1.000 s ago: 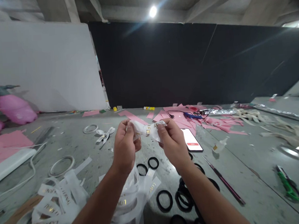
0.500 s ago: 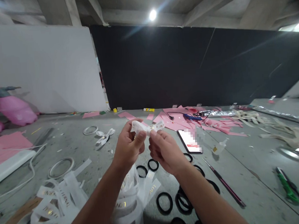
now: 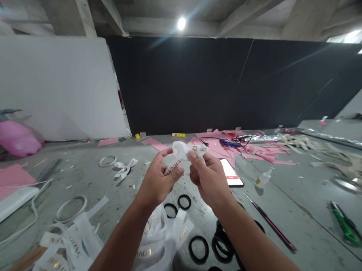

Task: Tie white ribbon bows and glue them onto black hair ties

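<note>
A white ribbon bow (image 3: 181,150) with gold lettering is up in front of me, above the table. Thumb and fingers of my right hand (image 3: 209,176) pinch it near the middle, with a lettered end sticking out past the fingertips. One lettered tail slants down into my left hand (image 3: 159,179), between the thumb and the curled fingers; the exact contact is partly hidden. Below my forearms lies a heap of white lettered ribbon (image 3: 153,250). Several black rings (image 3: 198,250) are scattered beside it, some behind my right forearm.
A finished-looking bow (image 3: 125,169) lies left, near white rings (image 3: 71,208). Rightward are a phone (image 3: 231,177), a small bottle (image 3: 263,179), a slim pointed tool (image 3: 272,223) and a green cutter (image 3: 346,226). Pink scraps (image 3: 212,147) lie before the black panel (image 3: 178,83).
My right hand has shifted its pinch on the bow. The left thumb has come away from the bow's middle and sits lower, and a lettered tail now shows by it.
</note>
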`<state>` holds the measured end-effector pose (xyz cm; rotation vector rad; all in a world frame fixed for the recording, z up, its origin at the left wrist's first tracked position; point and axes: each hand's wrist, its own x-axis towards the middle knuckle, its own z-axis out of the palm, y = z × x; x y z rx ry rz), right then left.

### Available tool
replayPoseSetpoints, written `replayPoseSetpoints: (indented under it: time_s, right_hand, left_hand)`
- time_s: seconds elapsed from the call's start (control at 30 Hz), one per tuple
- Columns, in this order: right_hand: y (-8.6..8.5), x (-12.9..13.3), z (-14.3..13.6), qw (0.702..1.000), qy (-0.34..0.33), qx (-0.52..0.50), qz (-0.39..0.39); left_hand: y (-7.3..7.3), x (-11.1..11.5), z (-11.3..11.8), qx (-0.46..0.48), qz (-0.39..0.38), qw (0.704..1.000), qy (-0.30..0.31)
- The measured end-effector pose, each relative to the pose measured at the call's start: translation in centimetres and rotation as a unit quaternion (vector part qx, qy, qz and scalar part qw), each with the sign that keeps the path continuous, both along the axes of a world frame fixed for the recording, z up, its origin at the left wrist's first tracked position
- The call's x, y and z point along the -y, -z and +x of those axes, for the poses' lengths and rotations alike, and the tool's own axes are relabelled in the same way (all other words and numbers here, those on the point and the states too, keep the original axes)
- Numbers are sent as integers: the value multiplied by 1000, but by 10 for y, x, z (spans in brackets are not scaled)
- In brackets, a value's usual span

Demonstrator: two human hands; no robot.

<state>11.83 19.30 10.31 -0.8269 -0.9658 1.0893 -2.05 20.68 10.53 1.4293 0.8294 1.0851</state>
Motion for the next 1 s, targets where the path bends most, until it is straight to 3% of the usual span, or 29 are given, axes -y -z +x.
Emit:
replayPoseSetpoints:
  time_s: [0.1,0.27,0.47,0.7,0.8,0.9,1.0]
  right_hand:
    - [0,0,1,1000,1,1,10]
    - [0,1,2,1000,10,17,19]
    - [-3,2,1,999,-32,0,14]
    - [1,4,0,996,-74,56,19]
    - [2,4,1,995,-75,65,16]
    - [2,5,1,994,-75,78,12]
    - [-1,7,1,991,-86,103,20]
  left_hand:
    - [-2,0,-1,-40,-4,999,15]
    - [0,-6,-21,-139,42,984,107]
    - [-7,-11,-40,25,76,997,25]
    - [-15,7,-14,60,60,995,-45]
    - [-12,10,-7,112,36,992,-40]
    - [-7,9,-6,166,18,986,5]
    - [-3,8,-5,155,1,988,18]
